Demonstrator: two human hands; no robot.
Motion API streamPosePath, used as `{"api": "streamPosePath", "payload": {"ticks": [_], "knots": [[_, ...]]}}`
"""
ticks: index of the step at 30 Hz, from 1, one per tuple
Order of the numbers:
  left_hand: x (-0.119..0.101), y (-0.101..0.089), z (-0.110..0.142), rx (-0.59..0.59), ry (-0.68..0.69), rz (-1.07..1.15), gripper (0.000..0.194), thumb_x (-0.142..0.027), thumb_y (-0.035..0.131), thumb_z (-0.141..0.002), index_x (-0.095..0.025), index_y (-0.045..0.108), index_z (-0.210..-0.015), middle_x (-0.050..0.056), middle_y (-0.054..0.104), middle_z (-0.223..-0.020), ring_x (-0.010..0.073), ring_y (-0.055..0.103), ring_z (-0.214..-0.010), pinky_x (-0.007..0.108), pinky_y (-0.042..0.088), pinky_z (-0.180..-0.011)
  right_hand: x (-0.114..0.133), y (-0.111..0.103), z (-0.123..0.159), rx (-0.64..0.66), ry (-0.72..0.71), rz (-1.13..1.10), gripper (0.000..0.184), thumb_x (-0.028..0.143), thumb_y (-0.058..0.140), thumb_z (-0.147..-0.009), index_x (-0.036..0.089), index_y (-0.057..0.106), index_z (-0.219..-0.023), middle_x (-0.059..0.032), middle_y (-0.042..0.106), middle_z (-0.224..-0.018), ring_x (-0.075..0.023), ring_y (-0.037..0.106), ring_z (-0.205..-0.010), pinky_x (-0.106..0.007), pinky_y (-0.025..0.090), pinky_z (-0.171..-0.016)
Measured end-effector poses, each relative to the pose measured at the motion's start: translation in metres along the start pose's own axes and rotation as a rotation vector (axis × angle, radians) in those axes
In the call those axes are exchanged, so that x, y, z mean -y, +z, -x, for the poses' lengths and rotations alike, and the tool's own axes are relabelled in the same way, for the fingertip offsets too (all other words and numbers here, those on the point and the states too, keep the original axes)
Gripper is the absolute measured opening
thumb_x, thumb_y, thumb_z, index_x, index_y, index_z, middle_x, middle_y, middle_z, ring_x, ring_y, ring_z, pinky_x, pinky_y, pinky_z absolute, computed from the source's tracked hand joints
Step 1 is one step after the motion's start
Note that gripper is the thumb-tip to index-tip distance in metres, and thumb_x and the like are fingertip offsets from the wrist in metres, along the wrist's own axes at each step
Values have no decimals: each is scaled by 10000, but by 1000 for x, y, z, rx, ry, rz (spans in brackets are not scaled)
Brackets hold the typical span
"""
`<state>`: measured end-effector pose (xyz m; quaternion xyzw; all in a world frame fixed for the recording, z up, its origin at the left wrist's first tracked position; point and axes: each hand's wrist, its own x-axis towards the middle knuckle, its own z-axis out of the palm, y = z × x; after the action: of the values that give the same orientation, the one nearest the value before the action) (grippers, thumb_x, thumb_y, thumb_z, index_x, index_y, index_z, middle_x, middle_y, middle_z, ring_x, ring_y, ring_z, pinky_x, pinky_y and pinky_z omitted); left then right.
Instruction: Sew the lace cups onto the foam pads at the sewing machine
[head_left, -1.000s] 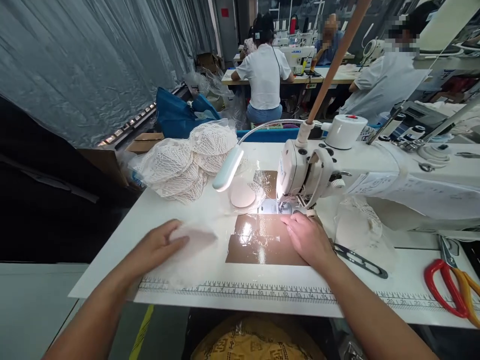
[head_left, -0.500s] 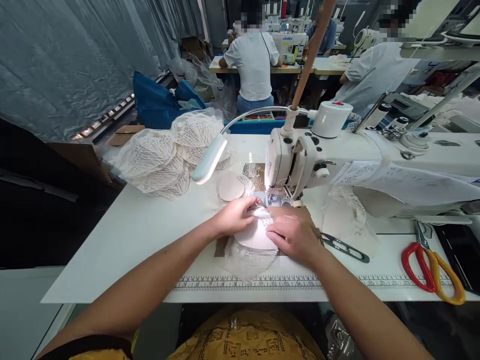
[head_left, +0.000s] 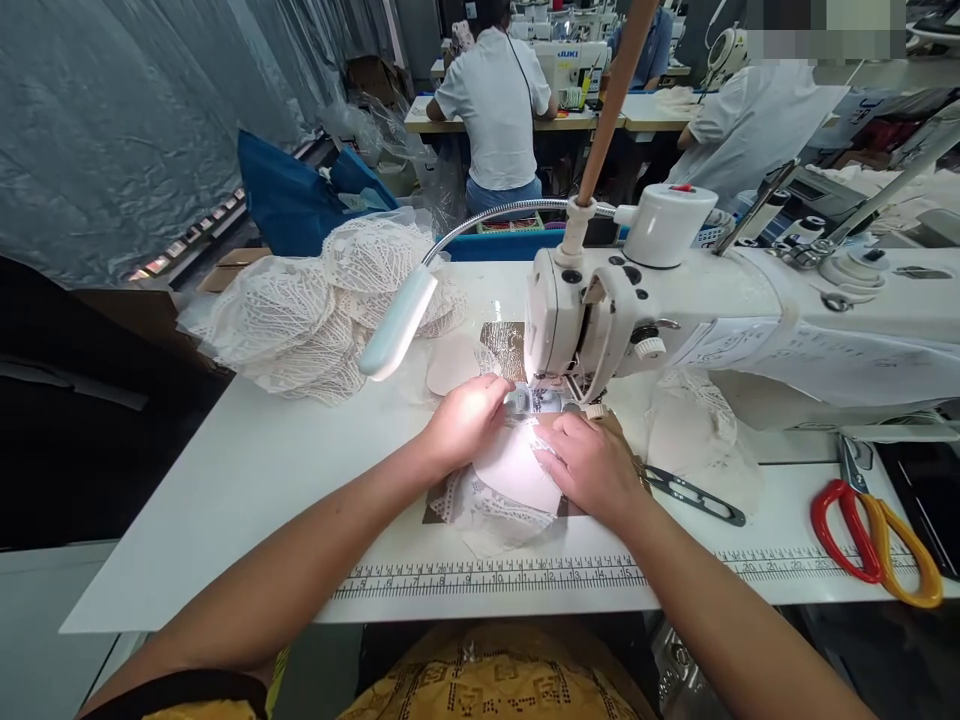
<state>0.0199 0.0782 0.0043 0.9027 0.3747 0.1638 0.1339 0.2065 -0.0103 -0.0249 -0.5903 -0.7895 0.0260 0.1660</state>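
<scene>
A white padded cup piece [head_left: 517,468] with lace and sheer mesh [head_left: 499,515] lies in front of the sewing machine's needle area. My left hand [head_left: 466,425] is closed on its upper left edge, thumb and fingers close to the presser foot. On the right edge, my right hand [head_left: 591,465] has its fingers curled and pressed onto the piece. The fingertips of both hands partly hide the fabric. Above them stands the white sewing machine [head_left: 551,320], its lamp lighting the piece. Another pale cup piece [head_left: 450,365] lies just behind my left hand.
White lace pieces [head_left: 277,310] are heaped at the left rear. A bendable lamp [head_left: 397,325] arches over the table. At right lie red-and-yellow scissors [head_left: 874,535], a dark flat metal piece [head_left: 697,496] and a phone-like black object [head_left: 926,495]. A ruler strip [head_left: 525,577] edges the front. Co-workers sit beyond.
The cup piece has turned and spread flatter, with more lace showing at its lower left. My left hand has shifted slightly up and its fingers have closed in. The camera view has moved slightly.
</scene>
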Motion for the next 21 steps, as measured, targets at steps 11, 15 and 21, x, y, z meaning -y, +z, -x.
{"api": "streamPosePath", "payload": {"ticks": [11,15,21], "knots": [[-11,17,19,75,298,-117,264,-211,426,-955,-92,594,-1119,175,632,-1198,266,582,-1143,428,526,-916,2,4,-1,-53,7,112,248,273,523,-902,206,665,-1094,-38,640,-841,-171,535,-723,-301,305,-631],[1,19,13,38,352,-112,327,-239,456,-945,-74,571,-1203,171,625,-1231,279,582,-1148,446,508,-962,2,4,-5,-49,38,130,222,256,500,-914,200,678,-1033,-41,641,-817,-166,539,-704,-303,276,-595],[16,16,3,80,439,-123,408,-295,458,-947,-40,573,-1243,186,595,-1283,292,544,-1204,443,463,-1028,6,3,-10,-41,84,129,249,248,493,-915,205,692,-1059,-54,682,-888,-172,567,-727,-303,297,-589]]}}
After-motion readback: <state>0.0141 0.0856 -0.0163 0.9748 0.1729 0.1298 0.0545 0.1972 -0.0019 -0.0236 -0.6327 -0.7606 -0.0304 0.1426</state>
